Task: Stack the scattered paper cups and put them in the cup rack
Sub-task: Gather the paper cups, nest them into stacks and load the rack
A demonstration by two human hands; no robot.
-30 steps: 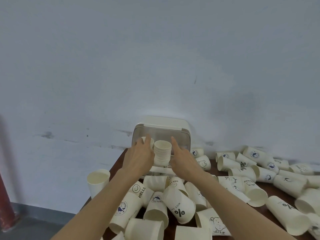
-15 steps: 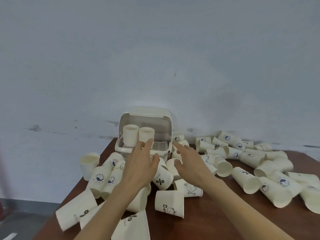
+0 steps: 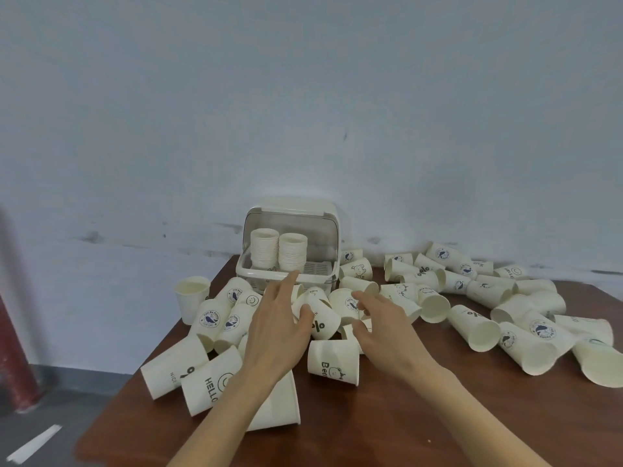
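A cream cup rack (image 3: pixel 288 273) with its clear lid raised stands at the table's far edge, holding two stacks of paper cups (image 3: pixel 279 252) side by side. Several white printed paper cups lie scattered on the brown table (image 3: pixel 387 416). My left hand (image 3: pixel 277 326) hovers with fingers spread over the pile in front of the rack, its thumb beside a cup marked "%" (image 3: pixel 323 323). My right hand (image 3: pixel 382 326) hovers just right of it with fingers loosely bent, holding nothing. An upside-down "Bear" cup (image 3: pixel 333 362) sits between my wrists.
One upright cup (image 3: pixel 191 298) stands at the table's left edge. More fallen cups (image 3: pixel 526 343) cover the right side. A pale wall runs behind the table. A red post (image 3: pixel 13 352) and grey floor lie to the left.
Both hands have drawn back from the stack in the rack to the loose cups in front of it. The view has pulled back, showing more of the table.
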